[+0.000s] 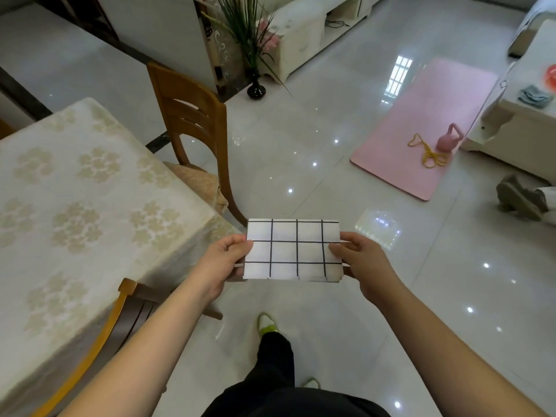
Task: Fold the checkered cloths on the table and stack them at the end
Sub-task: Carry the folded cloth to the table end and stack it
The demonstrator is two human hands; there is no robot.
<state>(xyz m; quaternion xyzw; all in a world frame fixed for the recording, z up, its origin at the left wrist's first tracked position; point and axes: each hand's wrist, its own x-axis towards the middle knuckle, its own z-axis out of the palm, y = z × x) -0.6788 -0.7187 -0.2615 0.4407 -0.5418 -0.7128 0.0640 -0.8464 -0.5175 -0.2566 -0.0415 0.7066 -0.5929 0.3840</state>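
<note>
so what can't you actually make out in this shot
- How many layers the checkered cloth has: the head view shows only its top face, and the hands, left hand and right hand, cover its side edges.
- Any other cloths: the table is cut off by the left edge of the frame.
- The near chair: mostly hidden under the table and behind the left arm.
- The grey item far right: too small to identify.

No readable text, label, brand, number or sign shows anywhere in the view.
</note>
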